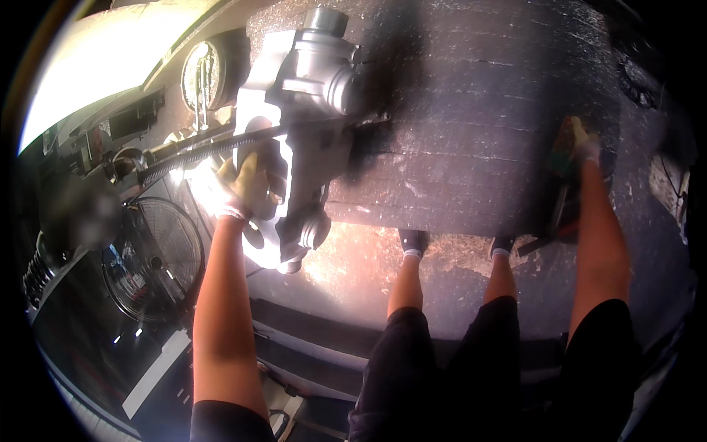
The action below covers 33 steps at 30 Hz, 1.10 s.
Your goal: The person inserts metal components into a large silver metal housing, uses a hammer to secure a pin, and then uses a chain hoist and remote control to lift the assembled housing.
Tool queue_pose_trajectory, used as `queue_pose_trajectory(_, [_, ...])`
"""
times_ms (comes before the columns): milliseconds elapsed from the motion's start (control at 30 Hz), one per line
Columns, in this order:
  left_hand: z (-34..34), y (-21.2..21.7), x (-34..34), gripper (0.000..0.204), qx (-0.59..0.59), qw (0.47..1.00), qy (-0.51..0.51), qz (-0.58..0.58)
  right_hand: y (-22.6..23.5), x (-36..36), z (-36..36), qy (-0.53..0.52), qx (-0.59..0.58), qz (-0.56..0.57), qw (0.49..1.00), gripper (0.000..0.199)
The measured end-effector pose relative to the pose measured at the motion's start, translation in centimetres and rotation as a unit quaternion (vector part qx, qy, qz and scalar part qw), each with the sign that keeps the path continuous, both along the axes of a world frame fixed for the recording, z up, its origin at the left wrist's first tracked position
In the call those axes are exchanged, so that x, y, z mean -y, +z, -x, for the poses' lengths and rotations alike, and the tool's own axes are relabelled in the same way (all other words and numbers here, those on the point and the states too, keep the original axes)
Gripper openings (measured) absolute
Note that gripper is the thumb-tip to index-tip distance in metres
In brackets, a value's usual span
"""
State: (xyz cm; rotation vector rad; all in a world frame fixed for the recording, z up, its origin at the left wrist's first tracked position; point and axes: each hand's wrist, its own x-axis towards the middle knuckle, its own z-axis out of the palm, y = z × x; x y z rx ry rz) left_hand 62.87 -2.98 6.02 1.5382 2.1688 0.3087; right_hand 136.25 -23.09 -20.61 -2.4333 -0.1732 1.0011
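Note:
A large silver-grey metal casting (320, 70) with round bosses and an opening in its side stands left of centre. My left hand (243, 184), in a white and yellow glove, is at the casting's near-left side, with its fingers partly bent around the edge of the opening. A long, dark ribbed bar or chain (213, 151) crosses in front of the casting just above this hand. Far to the right, my gloved right hand (584, 144) is closed around a small red and green object (563, 147). Shadow hides that object's exact shape.
A round black fan (153, 258) with a wire guard stands at the left. Behind it is a round pale dial or mirror (202, 77). A dark, worn plank-like surface (471, 96) spreads ahead of my feet. Loose dark gear (641, 81) lies at the far right.

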Motion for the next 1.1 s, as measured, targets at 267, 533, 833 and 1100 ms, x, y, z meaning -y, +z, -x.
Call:
queue_pose_trajectory(267, [-1.8, -0.5, 0.2, 0.032, 0.053, 0.997, -0.053, 0.015, -3.0, 3.6, -1.4, -0.018, -0.064, -0.072, 0.995, 0.077])
queue_pose_trajectory(533, [-2.5, 0.1, 0.3, 0.03, 0.142, 0.988, 0.048, 0.033, -2.5, 3.2, 0.9, 0.009, -0.056, -0.027, 0.998, 0.075])
queue_pose_trajectory(833, [1.9, -2.3, -0.8, 0.03, -0.037, 0.995, -0.094, -0.02, -1.5, 2.5, 1.1, 0.081, 0.059, 0.052, 0.994, 0.081])
queue_pose_trajectory(1100, [-0.2, 1.1, -0.6, 0.046, 0.003, 0.994, -0.035, 0.105, 21.0, -14.4, 30.8, 0.516, 0.038, -0.398, 0.758, 0.07])
